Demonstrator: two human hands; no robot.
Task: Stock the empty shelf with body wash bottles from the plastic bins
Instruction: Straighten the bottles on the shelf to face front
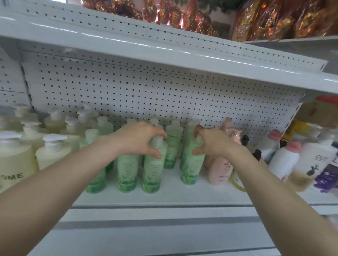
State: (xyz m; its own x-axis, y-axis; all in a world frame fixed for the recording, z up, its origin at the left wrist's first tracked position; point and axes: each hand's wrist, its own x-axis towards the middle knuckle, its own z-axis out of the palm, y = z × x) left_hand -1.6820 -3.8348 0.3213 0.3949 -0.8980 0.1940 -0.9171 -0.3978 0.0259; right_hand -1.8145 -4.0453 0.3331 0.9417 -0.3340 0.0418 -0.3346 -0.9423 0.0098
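Several green body wash bottles stand on the white shelf in front of the pegboard back. My left hand grips the top of one green bottle in the front row. My right hand grips the neck of another green bottle, standing a little to the right with a gap between the two. More green bottles stand behind them. No plastic bins are in view.
Pale yellow pump bottles fill the shelf's left side. Pink bottles and white and purple bottles crowd the right. An upper shelf overhangs; red and gold wrapped goods sit on top.
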